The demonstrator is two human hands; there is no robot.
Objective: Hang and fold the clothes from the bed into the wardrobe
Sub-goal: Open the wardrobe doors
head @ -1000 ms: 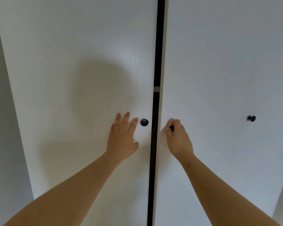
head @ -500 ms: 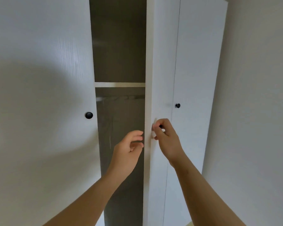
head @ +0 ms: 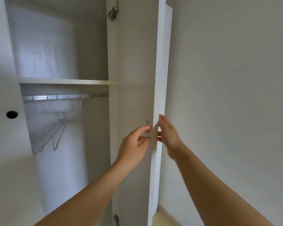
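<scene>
Wardrobe door (head: 134, 79) swung wider | left hand (head: 134, 144) grip pinches its flat edge | right hand (head: 168, 134) lies flat on outer face | thin wire hangers (head: 55, 132) on rail (head: 60, 97)

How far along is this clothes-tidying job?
Barely begun. Done: the wardrobe door stands wide open. In hand: the left hand and right hand are at its edge. Left: the hangers on the rail are bare and no clothes show inside, so all hanging and folding remains.
</scene>
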